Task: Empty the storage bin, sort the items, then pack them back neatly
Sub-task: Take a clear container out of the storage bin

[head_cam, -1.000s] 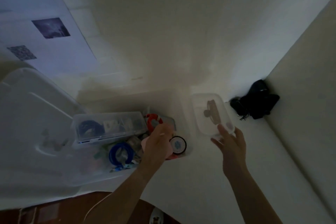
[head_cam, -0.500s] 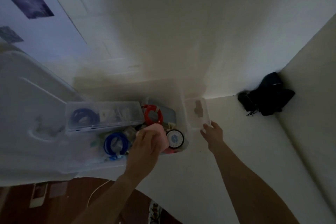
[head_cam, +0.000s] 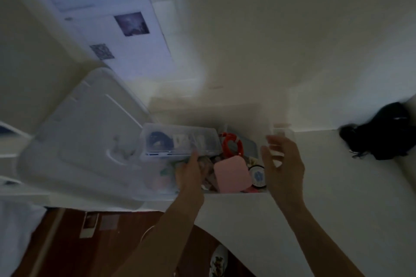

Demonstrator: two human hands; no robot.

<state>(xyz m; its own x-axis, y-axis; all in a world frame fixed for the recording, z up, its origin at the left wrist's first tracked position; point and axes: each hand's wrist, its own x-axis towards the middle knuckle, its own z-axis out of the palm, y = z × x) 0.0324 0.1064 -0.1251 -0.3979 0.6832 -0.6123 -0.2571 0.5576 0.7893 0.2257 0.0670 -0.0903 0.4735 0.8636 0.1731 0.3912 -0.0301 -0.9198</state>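
Observation:
The clear storage bin (head_cam: pixel 264 117) stands on the white table's near-left edge. In it lie a long clear compartment case (head_cam: pixel 180 141), a red ring (head_cam: pixel 233 145), a pink square item (head_cam: pixel 231 174) and a round item with a blue print (head_cam: pixel 258 175). My left hand (head_cam: pixel 189 171) reaches into the bin left of the pink item, fingers extended toward the long case and holding nothing I can see. My right hand (head_cam: pixel 283 162) is at the bin's right wall, thumb and fingers curved around a small clear box (head_cam: pixel 282 136), which is blurred.
The bin's clear lid (head_cam: pixel 90 141) lies to the left. A black bundle (head_cam: pixel 380 135) sits in the table's far right corner by the wall. The white table (head_cam: pixel 337 209) stretches to the right. Brown floor (head_cam: pixel 90 243) and a shoe (head_cam: pixel 219 261) show below.
My left hand let the pink item down into the bin and shifted left. My right hand brought the small clear box from over the table to the bin's right wall.

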